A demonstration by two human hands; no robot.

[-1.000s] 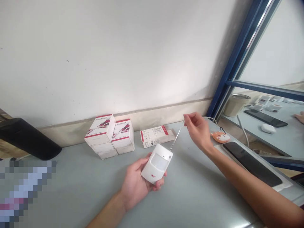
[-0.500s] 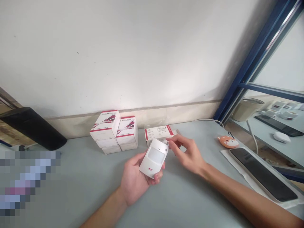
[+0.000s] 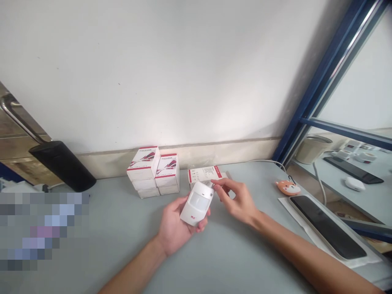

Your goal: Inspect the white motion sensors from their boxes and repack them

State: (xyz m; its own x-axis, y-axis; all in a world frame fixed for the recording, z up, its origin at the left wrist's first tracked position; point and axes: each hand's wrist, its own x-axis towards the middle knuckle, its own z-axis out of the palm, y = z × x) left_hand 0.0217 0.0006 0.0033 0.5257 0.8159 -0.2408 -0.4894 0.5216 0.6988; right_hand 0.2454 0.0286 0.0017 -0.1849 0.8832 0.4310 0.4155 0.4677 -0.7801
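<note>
A: Where is the white device (image 3: 195,208), please?
B: It is in the left hand (image 3: 174,228), above the grey table (image 3: 190,271). This hand is closed around its lower part, and the device is tilted, with its window facing up

A: And what does the right hand (image 3: 241,202) do?
B: Its thumb and index finger are at the upper corner of the device. If they pinch something there, I cannot tell

A: Which things are around?
B: Just behind is a lying carton (image 3: 203,174), and beside it the stacked boxes (image 3: 153,173). Farther out, on one side stands a black cylinder (image 3: 64,165), leaning; on the other, an orange case (image 3: 288,187) and a phone (image 3: 327,226) on a white sheet (image 3: 285,201)
</note>
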